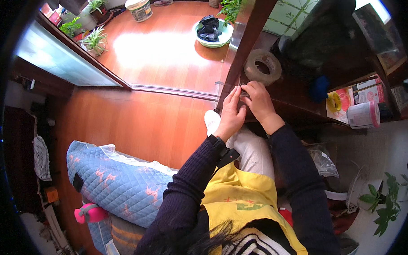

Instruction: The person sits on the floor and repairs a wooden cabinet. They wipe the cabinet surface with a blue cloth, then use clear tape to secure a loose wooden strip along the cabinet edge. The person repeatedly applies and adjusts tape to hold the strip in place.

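Note:
My left hand (232, 116) and my right hand (260, 104) meet at the edge of a dark wooden shelf (288, 97). The fingers of both are closed, with the fingertips drawn together. Between them sits a small dark object (244, 93), mostly covered by the fingers and too small to name. Just beyond my right fingertips a wide roll of clear tape (251, 74) rests on the shelf. A yellow apron (242, 189) covers my front, and a dark band is on my left wrist.
Left of me a blue quilted cover (120, 175) lies over a seat, beside a pink rounded object (98, 213). On the right stands a tub with a pink rim (363, 114). Ahead, past the sliding-door track (176, 91), are a basin (216, 42), a bucket (140, 10) and potted plants (94, 40).

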Motion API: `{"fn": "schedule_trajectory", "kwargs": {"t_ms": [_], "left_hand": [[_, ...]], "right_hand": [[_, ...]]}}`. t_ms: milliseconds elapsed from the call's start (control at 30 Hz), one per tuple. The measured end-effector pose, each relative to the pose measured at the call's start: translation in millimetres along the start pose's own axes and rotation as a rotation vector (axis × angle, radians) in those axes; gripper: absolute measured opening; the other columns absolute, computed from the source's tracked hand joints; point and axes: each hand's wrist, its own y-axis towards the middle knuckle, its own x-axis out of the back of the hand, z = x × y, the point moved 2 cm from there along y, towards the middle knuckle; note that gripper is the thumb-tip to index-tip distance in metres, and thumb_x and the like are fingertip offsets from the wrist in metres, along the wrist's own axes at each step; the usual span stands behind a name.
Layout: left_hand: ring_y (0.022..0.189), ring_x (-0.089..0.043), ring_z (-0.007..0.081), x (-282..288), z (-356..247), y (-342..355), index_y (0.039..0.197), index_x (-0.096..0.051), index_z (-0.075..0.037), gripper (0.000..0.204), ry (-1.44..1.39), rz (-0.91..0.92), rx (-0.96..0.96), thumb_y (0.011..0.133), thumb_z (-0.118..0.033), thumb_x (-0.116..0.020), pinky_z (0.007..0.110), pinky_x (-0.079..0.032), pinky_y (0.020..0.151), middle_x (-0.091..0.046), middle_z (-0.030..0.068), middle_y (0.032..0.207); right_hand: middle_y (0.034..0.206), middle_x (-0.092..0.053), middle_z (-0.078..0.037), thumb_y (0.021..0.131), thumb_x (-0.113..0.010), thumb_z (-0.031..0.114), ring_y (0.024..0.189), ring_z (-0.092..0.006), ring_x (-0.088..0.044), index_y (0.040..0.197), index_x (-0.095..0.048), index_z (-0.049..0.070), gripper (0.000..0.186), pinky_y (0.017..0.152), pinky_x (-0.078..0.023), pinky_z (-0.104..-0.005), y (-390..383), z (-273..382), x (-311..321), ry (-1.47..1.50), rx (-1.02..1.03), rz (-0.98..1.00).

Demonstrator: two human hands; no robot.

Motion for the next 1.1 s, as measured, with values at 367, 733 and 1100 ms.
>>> {"fn": "schedule_trajectory", "kwargs": {"t_ms": [367, 733, 1100], "left_hand": [[0.132, -0.036, 0.0356, 17, 11, 6, 0.135, -0.043, -0.002, 0.062, -0.023, 0.090, 0.029, 0.080, -0.020, -0.065, 0.038, -0.030, 0.109, -0.044, 0.0249, 0.136], [0.088, -0.053, 0.0124, 41, -28, -16, 0.127, -0.051, -0.002, 0.041, -0.231, 0.056, 0.330, 0.089, -0.013, -0.060, 0.025, -0.044, 0.079, -0.058, 0.0062, 0.104], [0.100, -0.058, 0.0169, 6, -58, 19, 0.107, -0.060, 0.001, 0.019, -0.148, 0.109, 0.142, 0.088, -0.005, -0.058, 0.028, -0.049, 0.084, -0.059, 0.0095, 0.110]], "right_hand": [[0.108, -0.059, -0.014, 0.077, -0.067, 0.009, 0.103, -0.0327, -0.054, 0.110, -0.060, 0.004, 0.035, 0.091, -0.044, -0.0394, -34, 4, 26, 0.083, -0.132, -0.119], [0.105, -0.064, -0.018, 0.083, -0.064, 0.024, 0.099, -0.0321, -0.060, 0.109, -0.064, 0.002, 0.034, 0.088, -0.046, -0.0398, -131, -138, 164, -0.038, -0.722, -0.413], [0.119, -0.051, -0.021, 0.079, -0.069, 0.031, 0.113, -0.0359, -0.046, 0.130, -0.047, 0.004, 0.062, 0.097, -0.038, -0.0438, -91, -209, 159, -0.298, -0.625, -0.181]]}}
